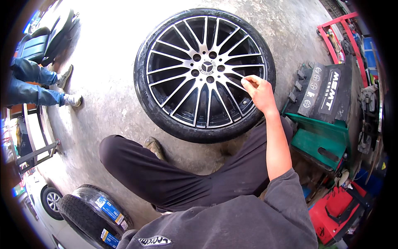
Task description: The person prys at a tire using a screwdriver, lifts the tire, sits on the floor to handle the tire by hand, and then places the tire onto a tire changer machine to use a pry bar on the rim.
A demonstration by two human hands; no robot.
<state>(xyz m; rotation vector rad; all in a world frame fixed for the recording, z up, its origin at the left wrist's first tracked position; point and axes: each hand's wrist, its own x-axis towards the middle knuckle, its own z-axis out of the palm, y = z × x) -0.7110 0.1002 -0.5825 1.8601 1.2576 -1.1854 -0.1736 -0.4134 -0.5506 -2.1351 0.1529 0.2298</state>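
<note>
In front of me a car wheel (195, 94) lies flat, its alloy rim of thin silver and black spokes facing up inside a black tyre (182, 132). My right hand (259, 93) is over the rim's right side, thumb and fingers pinched together. Anything between the fingertips is too small to make out, and whether they touch a spoke I cannot tell. A small valve stem (245, 102) shows just below the fingers, near the rim's edge. My left hand is out of view.
At right stands a green machine (317, 143) with a dark top, beside a red metal frame (325, 37) and a red case (338, 209). New tyres (85, 213) stand at lower left, near a white car (35, 195). A person in jeans (33, 85) stands at far left by a seat (33, 45).
</note>
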